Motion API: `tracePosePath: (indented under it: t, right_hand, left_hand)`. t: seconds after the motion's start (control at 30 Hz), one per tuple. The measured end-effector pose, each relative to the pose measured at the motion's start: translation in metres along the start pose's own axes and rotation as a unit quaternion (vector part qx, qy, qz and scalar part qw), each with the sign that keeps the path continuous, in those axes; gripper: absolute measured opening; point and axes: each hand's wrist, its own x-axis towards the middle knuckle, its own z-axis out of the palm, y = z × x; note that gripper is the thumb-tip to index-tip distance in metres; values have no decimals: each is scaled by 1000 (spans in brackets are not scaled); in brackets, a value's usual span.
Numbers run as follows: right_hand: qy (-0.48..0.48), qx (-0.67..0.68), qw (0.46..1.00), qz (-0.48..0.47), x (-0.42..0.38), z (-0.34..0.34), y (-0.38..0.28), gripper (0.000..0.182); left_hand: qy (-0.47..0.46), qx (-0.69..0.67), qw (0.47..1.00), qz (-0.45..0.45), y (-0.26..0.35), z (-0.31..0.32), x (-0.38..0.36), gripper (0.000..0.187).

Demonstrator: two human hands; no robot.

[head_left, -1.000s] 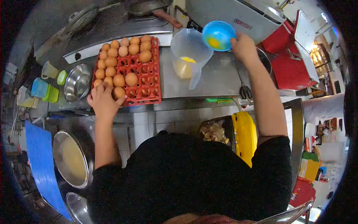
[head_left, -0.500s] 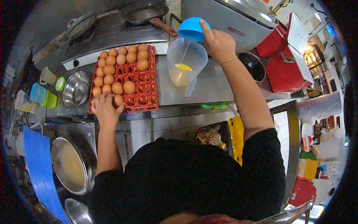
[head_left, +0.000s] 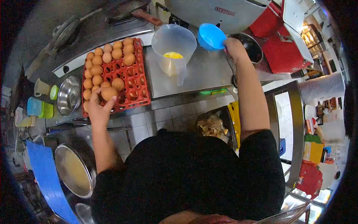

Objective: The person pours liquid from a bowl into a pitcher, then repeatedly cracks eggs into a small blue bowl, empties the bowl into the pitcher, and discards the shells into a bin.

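Observation:
Fingers and thumb of my left hand (head_left: 100,112) are closed round a brown egg (head_left: 109,93), held just over the near part of a red egg tray (head_left: 145,98). Several more brown eggs fill the tray's left and far cells. My right hand (head_left: 235,48) grips the rim of a blue bowl (head_left: 211,36), now upright with its inside showing. Between the tray and the bowl, a clear plastic jug (head_left: 173,41) stands on the steel counter, its handle toward me. Yellow egg (head_left: 173,55) lies in the jug's bottom.
A steel bowl (head_left: 69,95) stands left of the tray. Behind are a stove with a pan (head_left: 128,17) and a grey appliance (head_left: 238,15). A dark bowl (head_left: 253,47) and a red cooler (head_left: 278,59) are at right. Below, a bin (head_left: 212,127) holds eggshells.
My right hand has brought the blue bowl away from above the jug, to its right, and turned it upright. The stream into the jug has stopped. My left hand has lifted an egg.

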Motion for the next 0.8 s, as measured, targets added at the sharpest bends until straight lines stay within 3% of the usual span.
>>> tracePosePath:
  t: [0.1,0.23,0.3,0.33,0.43,0.47,0.57,0.63,0.7,0.8]
  right_hand:
    - [0,51,997,66,-22,4,68,20]
    - [-47,-52,984,165,-32,29,131,16]
    - [-47,-17,989,139,-22,49,167,21]
    - [-47,1,991,125,-24,54,164,24]
    - [-55,-8,983,175,-50,46,113,38]
    - [-55,-69,986,141,-46,45,125,55]
    - [146,-191,971,-9,-76,38,102,59]
    - [-13,-41,999,-28,-117,31,66,61]
    - [-46,-33,972,-229,-164,43,61,58]
    - [-58,-90,979,-173,-198,54,51,60]
  left_hand:
    - [-75,-201,974,-69,17,15,-9,40]
    - [-181,-324,924,-98,39,51,-23,43]
    - [-239,-340,907,-63,38,77,-30,43]
    - [-279,-345,895,-47,40,89,-33,44]
    - [-363,-378,840,-139,50,125,-38,42]
    - [-371,-388,829,-157,51,139,-40,40]
    - [-395,-413,795,-204,50,183,-43,36]
    - [-414,-426,770,-233,54,209,-47,34]
    - [-445,-400,761,-249,63,225,-50,34]
    - [-474,-359,768,-238,64,250,-62,32]
